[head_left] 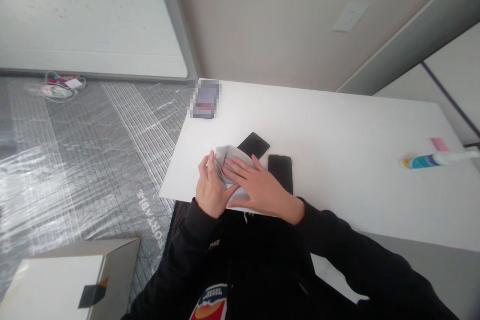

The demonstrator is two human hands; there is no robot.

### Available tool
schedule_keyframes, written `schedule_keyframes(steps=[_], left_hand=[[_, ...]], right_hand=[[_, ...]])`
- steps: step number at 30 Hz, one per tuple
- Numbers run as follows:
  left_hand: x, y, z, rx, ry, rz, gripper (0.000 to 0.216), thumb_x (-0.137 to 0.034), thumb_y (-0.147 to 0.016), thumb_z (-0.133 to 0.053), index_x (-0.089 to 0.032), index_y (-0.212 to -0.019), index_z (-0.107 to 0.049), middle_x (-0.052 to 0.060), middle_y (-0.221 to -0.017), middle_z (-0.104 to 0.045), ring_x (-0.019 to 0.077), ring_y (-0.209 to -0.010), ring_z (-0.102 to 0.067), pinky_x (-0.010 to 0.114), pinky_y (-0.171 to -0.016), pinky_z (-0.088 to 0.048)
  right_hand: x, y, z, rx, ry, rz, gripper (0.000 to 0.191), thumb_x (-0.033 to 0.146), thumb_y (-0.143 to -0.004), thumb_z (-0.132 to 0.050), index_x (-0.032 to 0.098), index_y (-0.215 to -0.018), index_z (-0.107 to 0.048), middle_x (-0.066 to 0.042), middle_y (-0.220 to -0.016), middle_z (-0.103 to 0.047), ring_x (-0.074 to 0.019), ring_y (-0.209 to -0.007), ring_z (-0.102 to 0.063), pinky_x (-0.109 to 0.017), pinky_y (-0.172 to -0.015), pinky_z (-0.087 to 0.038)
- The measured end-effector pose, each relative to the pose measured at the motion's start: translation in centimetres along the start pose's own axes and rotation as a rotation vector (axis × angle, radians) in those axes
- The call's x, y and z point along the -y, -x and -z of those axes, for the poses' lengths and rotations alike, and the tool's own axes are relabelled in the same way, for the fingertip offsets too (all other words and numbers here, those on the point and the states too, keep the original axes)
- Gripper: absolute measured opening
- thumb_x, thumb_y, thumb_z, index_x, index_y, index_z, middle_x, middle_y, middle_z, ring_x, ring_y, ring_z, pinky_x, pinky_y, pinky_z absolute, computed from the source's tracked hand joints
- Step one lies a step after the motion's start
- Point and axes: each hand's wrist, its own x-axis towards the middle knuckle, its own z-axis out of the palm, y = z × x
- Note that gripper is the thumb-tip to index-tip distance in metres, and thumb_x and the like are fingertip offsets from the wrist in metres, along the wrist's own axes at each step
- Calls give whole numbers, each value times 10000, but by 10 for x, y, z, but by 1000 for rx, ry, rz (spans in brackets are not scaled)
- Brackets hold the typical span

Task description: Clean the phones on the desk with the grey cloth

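Observation:
A light grey cloth (227, 152), creased and bunched, is under both hands near the front left edge of the white table. My left hand (213, 187) grips the cloth's left side, its fingers bent along the edge and its thumb across the front. Flat over the cloth lies my right hand (260, 187), with its fingers stretched out and apart. Whether anything sits beneath the cloth is hidden. Just behind it is a flat black device (255, 145), partly covered. A black-screened phone (281, 170) lies beside my right hand, its lower part hidden by my wrist.
The white table (337, 160) runs along the wall. A blurred-out dark item (205, 100) lies at its back left corner. At the far right are a white tube with a blue label (423, 161) and a pink piece (440, 144). A cardboard box (63, 280) stands lower left.

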Motion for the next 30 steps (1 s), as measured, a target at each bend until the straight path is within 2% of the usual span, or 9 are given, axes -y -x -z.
schedule_keyframes(steps=[4, 6, 8, 10, 14, 17, 22, 26, 30], left_hand=[[-2, -2, 2, 45, 42, -20, 1203, -560, -779, -812, -194, -1640, -55, 241, -1405, -510, 323, -1118, -702, 460, -882, -637], [-3, -2, 3, 43, 46, -27, 1186, -529, -791, -816, -198, -1642, -58, 236, -1394, -523, 318, -1103, -706, 453, -877, -638], [-4, -2, 4, 30, 28, -20, 1133, -483, -821, -804, -198, -1643, -77, 239, -1398, -528, 339, -1144, -689, 454, -869, -639], [-4, -2, 3, 24, 12, -18, 1111, -461, -830, -801, -200, -1643, -91, 236, -1403, -531, 361, -1199, -663, 456, -873, -637], [-3, -3, 3, 37, 20, -27, 1197, -539, -775, -827, -198, -1643, -76, 234, -1397, -536, 345, -1158, -684, 463, -897, -630], [-2, -4, 4, 60, 38, -24, 1197, -553, -770, -824, -206, -1642, -82, 229, -1398, -536, 322, -1120, -701, 462, -915, -623], [-3, -3, 6, 77, 10, -9, 1127, -564, -788, -805, -216, -1634, -146, 218, -1407, -540, 353, -1200, -668, 456, -904, -624], [-2, -3, 5, 81, 6, -17, 1131, -577, -768, -815, -205, -1626, -179, 216, -1397, -554, 336, -1162, -687, 462, -940, -608], [0, -3, 3, 78, 14, -34, 1087, -535, -773, -833, -184, -1610, -234, 216, -1387, -579, 317, -1139, -704, 445, -956, -601]], right_hand=[[-13, -3, 6, -70, 92, -245, 852, 731, -992, -364, 144, -1609, -336, -162, -1675, -300, -361, -1556, -276, -708, -1230, -203], [-7, -3, 3, -65, 82, -201, 939, 790, -948, -386, 116, -1601, -352, -181, -1675, -291, -373, -1563, -250, -691, -1237, -205], [4, -2, -2, -16, 25, -32, 1017, 855, -895, -380, 110, -1588, -377, -174, -1671, -306, -351, -1569, -244, -649, -1252, -218], [7, 0, -3, 32, -17, 80, 964, 843, -915, -348, 144, -1578, -400, -144, -1667, -329, -315, -1567, -262, -640, -1257, -216], [-18, 0, 7, 4, 47, -109, 755, 686, -1023, -348, 200, -1600, -357, -114, -1681, -298, -312, -1564, -273, -696, -1234, -200], [-22, 2, 10, -58, 110, -280, 829, 694, -1004, -399, 122, -1602, -347, -179, -1683, -256, -368, -1563, -253, -711, -1226, -192], [7, 19, -1, 17, 21, 4, 1016, 840, -901, -401, 109, -1603, -342, -157, -1670, -299, -341, -1564, -262, -636, -1259, -210], [-17, 25, 5, -31, 89, -180, 841, 725, -1011, -283, 146, -1621, -297, -140, -1687, -250, -336, -1559, -279, -701, -1228, -203], [-28, 23, 5, -89, 121, -249, 902, 740, -992, -341, 85, -1611, -308, -190, -1686, -228, -370, -1564, -251, -697, -1224, -220]])
